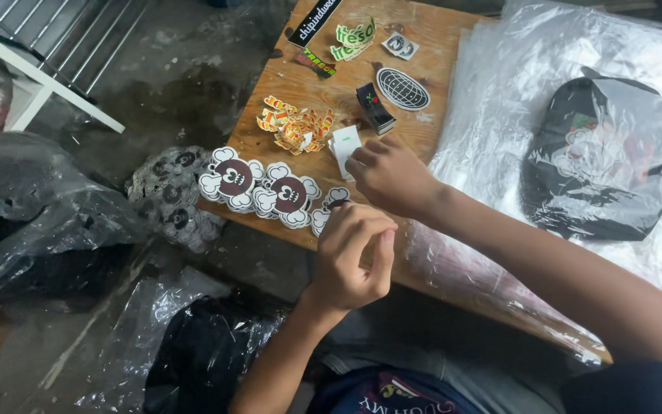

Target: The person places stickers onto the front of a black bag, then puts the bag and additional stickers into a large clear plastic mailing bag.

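Observation:
My right hand (389, 175) reaches across the wooden table (438, 46) and pinches a small stack of white stickers (343, 146) at its edge. My left hand (352, 255) is curled just below it, fingertips pinched on a skull-and-bones sticker (328, 208) at the table's front edge. Two piles of the same brown and white skull stickers (233, 180) lie to the left of my hands. A heap of orange and yellow stickers (296, 126) sits just behind them.
More stickers lie further back: a black stack (375, 108), an oval globe one (403, 89), green lettered ones (354, 40). A black garment in a clear plastic bag (599, 157) lies on a bag stack at right. Bagged items (40, 222) and loose skull stickers (170, 199) cover the floor.

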